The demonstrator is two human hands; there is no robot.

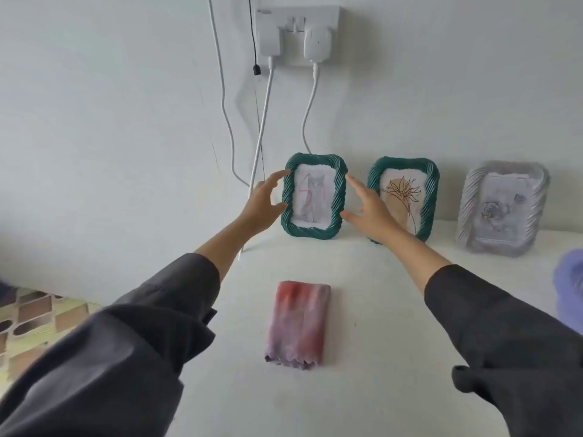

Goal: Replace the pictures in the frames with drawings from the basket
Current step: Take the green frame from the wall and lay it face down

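White tabletop (362, 357), wall behind. Three small rope-moulded picture frames stand along the far edge, leaning against the wall.

Left frame: dark green twisted-rope plastic frame (315, 230), upright, holding a pencil drawing of a grey cat with red marks. Left hand (263, 207) at its left side, fingers spread wide, fingertips at or touching the rim; cannot tell if it grips. Right hand (370, 212) at its right side, also spread wide, fingertips just beside the rim, thumb low near the bottom corner. Neither hand closed on anything.

Middle: second dark green rope frame (427, 175), holding a line drawing of a spiky flower; partly hidden by the right hand and wrist.

Right: pale grey rope frame (470, 209), a shaded rose drawing inside.

Near centre of table: folded pink-and-purple cloth (298, 326), lying flat, well apart from the frames.

Far right edge: a blurred lilac object (571, 288), cut off by the view; cannot tell what it is.

Wall above: white socket plate (298, 17) with two white adapters, cables hanging down behind the left frame.
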